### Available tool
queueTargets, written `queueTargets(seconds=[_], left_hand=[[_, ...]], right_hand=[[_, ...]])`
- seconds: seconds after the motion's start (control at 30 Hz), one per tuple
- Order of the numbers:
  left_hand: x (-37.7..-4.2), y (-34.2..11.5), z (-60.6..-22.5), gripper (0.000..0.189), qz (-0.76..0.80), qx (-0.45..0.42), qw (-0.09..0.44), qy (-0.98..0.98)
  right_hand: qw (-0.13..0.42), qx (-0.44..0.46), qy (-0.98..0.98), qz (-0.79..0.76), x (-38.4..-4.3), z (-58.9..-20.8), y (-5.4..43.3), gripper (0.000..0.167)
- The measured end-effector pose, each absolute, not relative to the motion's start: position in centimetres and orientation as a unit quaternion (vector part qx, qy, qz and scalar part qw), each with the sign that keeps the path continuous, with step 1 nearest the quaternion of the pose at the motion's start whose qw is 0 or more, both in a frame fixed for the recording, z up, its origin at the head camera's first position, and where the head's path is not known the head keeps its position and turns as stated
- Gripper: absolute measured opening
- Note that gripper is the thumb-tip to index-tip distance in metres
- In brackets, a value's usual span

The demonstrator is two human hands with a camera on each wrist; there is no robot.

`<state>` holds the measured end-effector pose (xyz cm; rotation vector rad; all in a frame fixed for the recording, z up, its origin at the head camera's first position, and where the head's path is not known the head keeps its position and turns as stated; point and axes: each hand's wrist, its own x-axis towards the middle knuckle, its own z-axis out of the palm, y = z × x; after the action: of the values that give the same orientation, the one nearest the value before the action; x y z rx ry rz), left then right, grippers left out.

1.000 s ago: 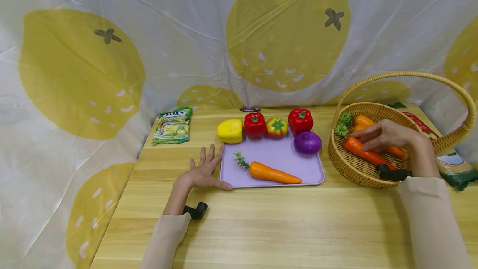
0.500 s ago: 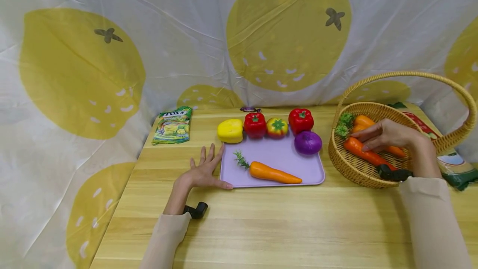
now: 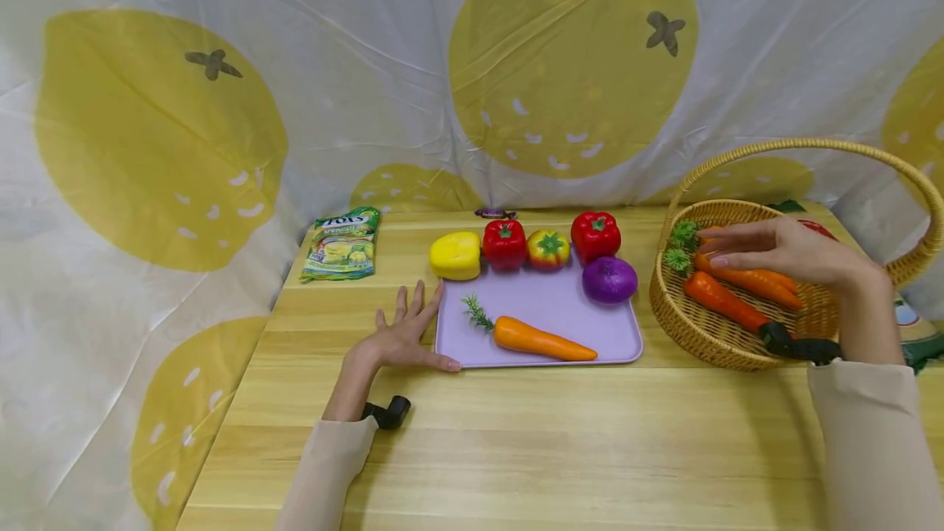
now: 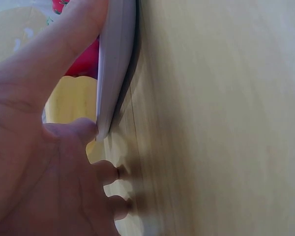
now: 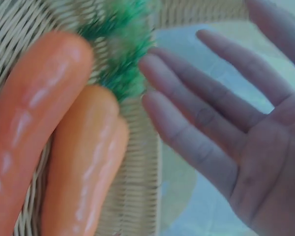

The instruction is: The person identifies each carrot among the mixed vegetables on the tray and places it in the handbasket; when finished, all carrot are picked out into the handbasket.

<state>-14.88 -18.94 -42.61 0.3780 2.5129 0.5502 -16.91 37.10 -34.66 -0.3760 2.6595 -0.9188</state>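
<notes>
My left hand [image 3: 401, 342] rests with spread fingers at the left edge of a lilac tray [image 3: 516, 293]; in the left wrist view, the thumb and index finger touch the tray's rim [image 4: 113, 64]. On the tray lies an orange carrot [image 3: 542, 338] with a green top. Over a wicker basket [image 3: 674, 330] at the right, my right hand [image 3: 800, 252] holds nothing, its fingers extended. Beneath it in the basket are a red-orange carrot [image 3: 726, 301] and a lighter orange carrot [image 3: 763, 285], their green tops at the left. The right wrist view shows the fingers apart from the carrots [image 5: 83, 162].
Along the tray's back stand a yellow pepper [image 3: 455, 256], two red peppers [image 3: 505, 246], a red-yellow tomato-like piece [image 3: 549, 250] and a purple onion [image 3: 609, 279]. A green candy bag [image 3: 341, 244] lies back left. The basket's tall handle [image 3: 811, 144] arches beside my right hand.
My right hand has come off the red-orange carrot, rising and moving right with its fingers straightening. The lighter carrots in the basket lie lower in view. The left hand stays put.
</notes>
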Motion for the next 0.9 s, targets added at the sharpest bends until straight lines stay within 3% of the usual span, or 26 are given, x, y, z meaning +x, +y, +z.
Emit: queueTargets(seconds=[0.23,0.47,0.6,0.77,0.9], left_hand=[[-14.9,-18.9,-42.7,0.133,0.205,0.139,0.266,0.932],[-14.9,-18.9,-42.6,0.133,0.205,0.138,0.268,0.931],[-14.9,-18.9,-42.6,0.133,0.207,0.138,0.268,0.931],[-14.9,-18.9,-42.6,0.134,0.208,0.138,0.268,0.93],[-14.9,-18.9,-42.6,0.133,0.208,0.137,0.267,0.931]], right_hand=[[0.13,-0.171,0.9,-0.379,-15.5,-33.0,34.8,0.039],[0.134,-0.255,0.851,-0.438,-14.9,-32.6,31.2,0.055],[0.132,-0.263,0.851,-0.434,-14.7,-32.7,28.6,0.054],[0.162,-0.27,0.852,-0.419,-15.3,-34.1,25.0,0.049],[0.196,-0.299,0.823,-0.442,-16.1,-36.2,22.5,0.056]])
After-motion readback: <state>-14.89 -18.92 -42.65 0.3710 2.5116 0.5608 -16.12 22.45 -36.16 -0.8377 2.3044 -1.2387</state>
